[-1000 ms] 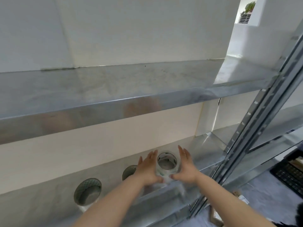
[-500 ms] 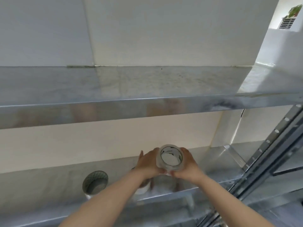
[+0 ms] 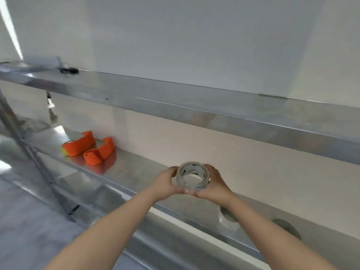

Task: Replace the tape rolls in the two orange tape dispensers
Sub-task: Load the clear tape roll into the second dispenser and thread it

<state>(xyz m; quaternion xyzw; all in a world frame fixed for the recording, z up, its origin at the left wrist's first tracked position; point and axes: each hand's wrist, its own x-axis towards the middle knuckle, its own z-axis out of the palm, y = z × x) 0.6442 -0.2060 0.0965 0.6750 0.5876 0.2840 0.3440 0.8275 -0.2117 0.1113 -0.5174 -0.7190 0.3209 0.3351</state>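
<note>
Two hands point(image 3: 194, 183) hold tape roll point(image 3: 193, 176) above steel shelf point(image 3: 136, 172).

three tape rolls point(image 3: 193, 178), two orange dispensers point(image 3: 88, 148)

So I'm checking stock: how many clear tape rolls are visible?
3: one clear tape roll held in both hands, one on the metal shelf under the right forearm, one further right, partly hidden.

We see two bare forearms with no sleeves, and nothing worn at either wrist. The left hand point(image 3: 165, 182) and the right hand point(image 3: 216, 184) carry no gloves, and we see no rings on the visible fingers. Nails appear short and unpainted.
</note>
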